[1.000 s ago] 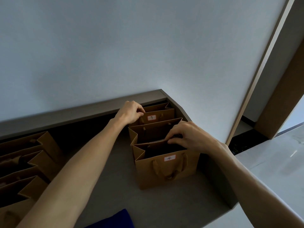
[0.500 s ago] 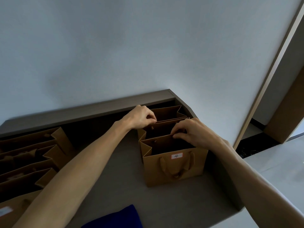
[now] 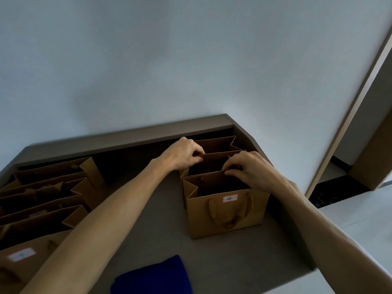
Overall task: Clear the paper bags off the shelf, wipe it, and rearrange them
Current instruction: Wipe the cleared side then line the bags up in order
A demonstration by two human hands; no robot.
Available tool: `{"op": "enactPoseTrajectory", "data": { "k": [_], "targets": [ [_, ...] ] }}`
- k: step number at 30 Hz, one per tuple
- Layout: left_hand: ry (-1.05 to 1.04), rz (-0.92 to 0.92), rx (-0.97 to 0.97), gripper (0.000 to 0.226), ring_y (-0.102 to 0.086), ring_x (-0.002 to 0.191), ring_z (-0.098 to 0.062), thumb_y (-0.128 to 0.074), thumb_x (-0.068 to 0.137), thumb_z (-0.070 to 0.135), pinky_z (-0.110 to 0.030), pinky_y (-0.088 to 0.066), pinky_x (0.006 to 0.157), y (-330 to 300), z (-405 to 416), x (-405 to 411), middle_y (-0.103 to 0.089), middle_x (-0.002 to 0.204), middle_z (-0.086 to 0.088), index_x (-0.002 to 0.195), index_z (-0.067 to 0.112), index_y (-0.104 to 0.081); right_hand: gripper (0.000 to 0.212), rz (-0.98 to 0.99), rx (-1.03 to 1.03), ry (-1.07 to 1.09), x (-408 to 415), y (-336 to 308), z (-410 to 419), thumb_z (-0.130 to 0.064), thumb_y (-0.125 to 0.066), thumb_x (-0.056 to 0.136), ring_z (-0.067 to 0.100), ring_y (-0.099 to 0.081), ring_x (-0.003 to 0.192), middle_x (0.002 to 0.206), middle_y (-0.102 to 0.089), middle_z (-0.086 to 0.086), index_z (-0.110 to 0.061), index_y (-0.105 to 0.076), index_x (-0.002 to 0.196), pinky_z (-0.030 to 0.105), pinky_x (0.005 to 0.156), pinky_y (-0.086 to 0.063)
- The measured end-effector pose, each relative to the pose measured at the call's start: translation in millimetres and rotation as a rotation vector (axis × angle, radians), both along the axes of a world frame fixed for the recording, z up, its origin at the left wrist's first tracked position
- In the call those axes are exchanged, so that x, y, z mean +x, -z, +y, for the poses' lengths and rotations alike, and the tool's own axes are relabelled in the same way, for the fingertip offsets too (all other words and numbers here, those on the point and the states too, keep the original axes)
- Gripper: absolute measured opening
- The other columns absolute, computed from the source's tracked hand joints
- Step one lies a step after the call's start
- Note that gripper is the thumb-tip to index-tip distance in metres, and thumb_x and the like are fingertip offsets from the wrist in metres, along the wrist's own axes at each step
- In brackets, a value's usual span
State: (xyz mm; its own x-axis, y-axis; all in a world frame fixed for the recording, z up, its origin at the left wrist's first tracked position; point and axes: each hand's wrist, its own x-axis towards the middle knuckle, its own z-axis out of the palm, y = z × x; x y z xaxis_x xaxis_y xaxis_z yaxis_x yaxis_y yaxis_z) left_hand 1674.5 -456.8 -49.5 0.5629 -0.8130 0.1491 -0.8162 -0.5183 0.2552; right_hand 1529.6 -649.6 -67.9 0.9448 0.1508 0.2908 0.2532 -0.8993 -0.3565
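Rearranging stage, judged from the layout: three brown paper bags stand in a tight row at the right end of the shelf (image 3: 161,219), one behind another. The left hand (image 3: 182,154) pinches the top rim of the middle bag (image 3: 214,164) at its left corner, fingers curled over the edge. The right hand (image 3: 248,170) pinches a rim at the boundary between the middle bag and the front bag (image 3: 227,211), which bears a label marked "4" (image 3: 230,198); which of the two rims it grips cannot be told. The rear bag (image 3: 216,143) stands against the back ledge, untouched. A second group of bags (image 3: 48,194) lies along the left end, well apart. A folded blue cloth (image 3: 152,276) rests on the near edge, suggesting wiping is done. The next move probably calls for squaring the middle bag between its neighbours, keeping the thin rims from creasing and the row upright.
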Motion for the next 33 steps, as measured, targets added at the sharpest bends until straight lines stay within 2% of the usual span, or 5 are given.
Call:
{"op": "enactPoseTrajectory", "data": {
  "k": [12, 18, 21, 26, 33],
  "targets": [
    [-0.191, -0.048, 0.062, 0.026, -0.063, 0.104, -0.011, -0.064, 0.090, 0.025, -0.034, -0.050, 0.095, -11, 106, -2, -0.070, 0.115, 0.000, 0.115, 0.020, -0.069, 0.015, 0.016, -0.002, -0.223, 39, 1, 91, -0.025, -0.059, 0.094, 0.002, -0.055, 0.105, 0.108, -0.064, -0.012, -0.028, -0.067, 0.107, 0.032, 0.094, -0.050],
    [-0.326, -0.050, 0.077, 0.027, -0.063, 0.107, -0.012, -0.065, 0.090, 0.025, -0.028, -0.046, 0.094, -14, 164, -1, -0.069, 0.117, 0.000, 0.116, 0.019, -0.069, 0.016, 0.016, 0.005, -0.304, 57, 0, 144, -0.023, -0.059, 0.094, 0.005, -0.056, 0.106, 0.109, -0.065, -0.009, -0.025, -0.068, 0.108, 0.033, 0.095, -0.050],
    [-0.372, -0.045, 0.090, 0.028, -0.063, 0.107, -0.012, -0.065, 0.089, 0.026, -0.030, -0.048, 0.095, -12, 185, 1, -0.068, 0.118, 0.000, 0.116, 0.020, -0.068, 0.016, 0.023, 0.006, -0.323, 64, 0, 163, -0.023, -0.059, 0.094, 0.005, -0.058, 0.105, 0.109, -0.066, -0.008, -0.025, -0.068, 0.108, 0.033, 0.094, -0.051],
    [-0.423, -0.027, 0.104, 0.027, -0.061, 0.110, -0.014, -0.065, 0.089, 0.028, -0.040, -0.049, 0.097, -7, 206, 5, -0.067, 0.119, 0.000, 0.116, 0.023, -0.068, 0.017, 0.025, 0.000, -0.326, 68, 1, 186, -0.022, -0.058, 0.095, 0.007, -0.058, 0.107, 0.111, -0.066, -0.006, -0.023, -0.067, 0.109, 0.030, 0.095, -0.049],
    [-0.413, -0.044, 0.095, 0.028, -0.059, 0.105, -0.013, -0.063, 0.090, 0.030, -0.030, -0.046, 0.088, -2, 207, 6, -0.065, 0.120, 0.000, 0.117, 0.024, -0.065, 0.015, 0.042, 0.012, -0.313, 70, 5, 186, -0.022, -0.060, 0.094, 0.006, -0.059, 0.101, 0.107, -0.066, -0.006, -0.022, -0.067, 0.107, 0.031, 0.090, -0.053]
  ]
}}
